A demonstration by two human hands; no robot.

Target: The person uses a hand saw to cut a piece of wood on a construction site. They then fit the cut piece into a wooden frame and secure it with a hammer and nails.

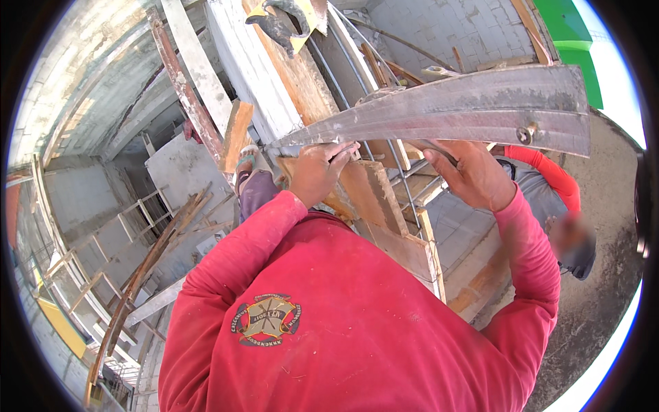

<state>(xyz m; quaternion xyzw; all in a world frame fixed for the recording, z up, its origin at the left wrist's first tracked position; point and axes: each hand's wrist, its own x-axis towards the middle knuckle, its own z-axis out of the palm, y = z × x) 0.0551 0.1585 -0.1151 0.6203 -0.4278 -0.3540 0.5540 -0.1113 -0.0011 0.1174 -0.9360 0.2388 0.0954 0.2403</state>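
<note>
A long grey metal bar (467, 110), stained with cement, stretches from centre to the right edge in front of my chest. My left hand (317, 173) grips its narrow left end from below, fingers curled on the lower edge. My right hand (472, 173) holds the lower edge of the bar near its middle, with the fingertips hidden behind the metal. Both arms are in red sleeves. A bolt (526, 133) sticks out of the bar near its wide right end.
Wooden formwork boards (384, 213) and steel rebar (405, 185) lie just beneath my hands. Another person in a red sleeve and grey vest (549, 192) stands below right. A dark glove (278, 24) rests on a plank above. Wooden scaffolding (130, 275) drops away at left.
</note>
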